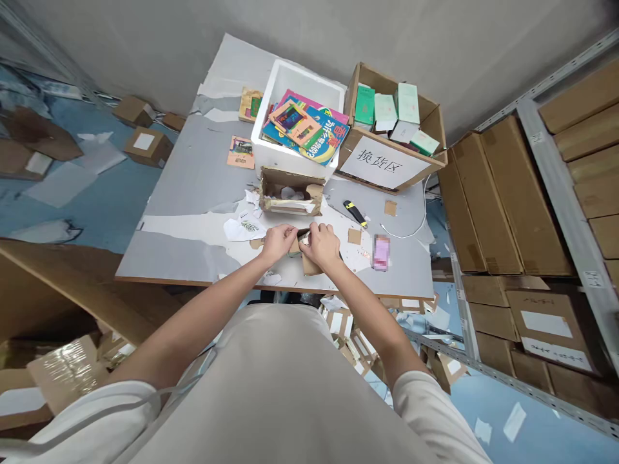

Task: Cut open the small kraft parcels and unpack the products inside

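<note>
Near the table's front edge, my left hand pinches one side of a small brown cardboard piece, which looks like a small box. My right hand closes over its other side, fingers curled round it. Both hands nearly meet, and they hide much of the cardboard. Just beyond them lies an opened cardboard box with crumpled white paper inside. To the left of my left hand is a white paper scrap with a green leaf print. A black and yellow utility knife rests beyond my right hand.
A white foam box holds colourful books. Beside it, a labelled carton contains green and white boxes. A blurred pink item, a white cable and cardboard squares lie right. Shelves of cartons stand right; boxes litter the floor.
</note>
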The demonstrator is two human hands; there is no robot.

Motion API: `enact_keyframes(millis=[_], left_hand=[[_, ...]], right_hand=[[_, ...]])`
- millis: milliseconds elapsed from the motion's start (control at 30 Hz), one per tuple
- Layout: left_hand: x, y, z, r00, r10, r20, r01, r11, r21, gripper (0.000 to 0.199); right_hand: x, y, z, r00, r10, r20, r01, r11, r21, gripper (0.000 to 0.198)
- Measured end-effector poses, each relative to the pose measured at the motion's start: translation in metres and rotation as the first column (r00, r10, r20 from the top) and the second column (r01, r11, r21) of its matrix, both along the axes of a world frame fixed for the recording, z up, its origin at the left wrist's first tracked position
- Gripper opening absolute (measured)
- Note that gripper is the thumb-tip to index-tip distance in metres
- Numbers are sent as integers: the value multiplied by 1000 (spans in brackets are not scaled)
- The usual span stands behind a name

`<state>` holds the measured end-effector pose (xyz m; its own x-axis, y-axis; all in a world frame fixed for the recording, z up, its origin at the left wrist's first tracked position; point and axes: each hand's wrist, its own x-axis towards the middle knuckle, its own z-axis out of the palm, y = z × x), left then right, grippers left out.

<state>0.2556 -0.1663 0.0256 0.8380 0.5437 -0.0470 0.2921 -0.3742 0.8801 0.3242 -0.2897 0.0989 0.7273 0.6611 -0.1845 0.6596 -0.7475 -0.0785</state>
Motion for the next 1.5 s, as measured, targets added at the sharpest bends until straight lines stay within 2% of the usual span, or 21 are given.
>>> enact_keyframes(millis=[133, 267, 333, 400, 467, 533, 600, 667, 700, 767, 833, 867, 933, 1000, 1133, 1167, 1233, 1367, 1433, 1500], left_hand=[[-4, 4, -1, 1000, 20, -6, -20, 1000, -20, 30], [-5, 5, 0, 1000, 21, -4, -21, 997, -70, 26], [-4, 6, 1, 1000, 21, 5, -20, 996, -87, 24], [-3, 9, 2, 1000, 20, 9, -19, 994, -108, 24], [-4, 11, 2, 1000, 22, 10, -20, 989, -149, 26], [-5, 12, 1, 999, 35, 5, -32, 967, -254, 32], [-11, 10, 0, 998, 70, 5, -62, 917, -395, 38], [-20, 5, -2, 994, 101, 41, -67, 867, -494, 38], [-26, 2, -3, 992, 93, 81, -40, 863, -504, 36], [-39, -2, -5, 984, 1, 178, 74, 907, -414, 33], [-51, -4, -6, 960, -181, 213, 224, 955, -196, 39], [-54, -5, -6, 942, -274, 195, 293, 953, -74, 43], [-57, -5, -6, 911, -392, 129, 379, 918, 118, 51], [-54, -5, -7, 903, -420, 93, 395, 894, 210, 51], [-42, -9, -14, 924, -367, 103, 337, 913, 228, 43], [-40, -10, -17, 930, -352, 109, 324, 922, 212, 44], [-38, -13, -20, 941, -313, 130, 293, 944, 154, 54], [-37, -13, -21, 950, -268, 158, 265, 963, 44, 79], [-36, -11, -18, 945, -295, 140, 289, 955, 66, 76], [-33, -6, -14, 933, -338, 124, 324, 939, 118, 63]], right_hand=[[-3, 14, -14, 1000, 0, 11, 1, 998, -70, 45], [-5, 19, -14, 999, 12, -29, -14, 996, -85, 50], [-2, 11, -10, 992, 53, -118, -53, 999, 1, 45], [2, -5, -6, 973, 125, -193, -89, 979, 183, 37], [7, -26, -6, 973, 133, -188, -48, 917, 397, 39], [12, -47, -13, 973, 77, -216, 55, 836, 545, 52], [16, -63, -26, 934, 108, -341, 126, 792, 597, 58], [20, -72, -41, 875, 228, -426, 91, 787, 610, 56], [22, -75, -48, 859, 287, -424, 43, 785, 619, 57], [26, -78, -57, 853, 370, -368, -69, 779, 623, 62], [30, -79, -62, 846, 426, -321, -170, 785, 595, 66], [32, -79, -63, 836, 456, -306, -219, 788, 576, 67], [34, -77, -63, 807, 520, -278, -308, 774, 554, 66], [34, -71, -61, 798, 548, -249, -332, 746, 577, 60], [30, -53, -56, 887, 399, -233, -136, 708, 693, 55], [30, -48, -55, 895, 381, -233, -112, 696, 709, 54], [33, -39, -55, 893, 398, -210, -145, 697, 703, 46], [42, -27, -58, 901, 390, -191, -221, 790, 572, 34], [46, -22, -58, 895, 385, -224, -241, 842, 483, 35], [49, -21, -56, 883, 402, -241, -277, 863, 423, 39]])
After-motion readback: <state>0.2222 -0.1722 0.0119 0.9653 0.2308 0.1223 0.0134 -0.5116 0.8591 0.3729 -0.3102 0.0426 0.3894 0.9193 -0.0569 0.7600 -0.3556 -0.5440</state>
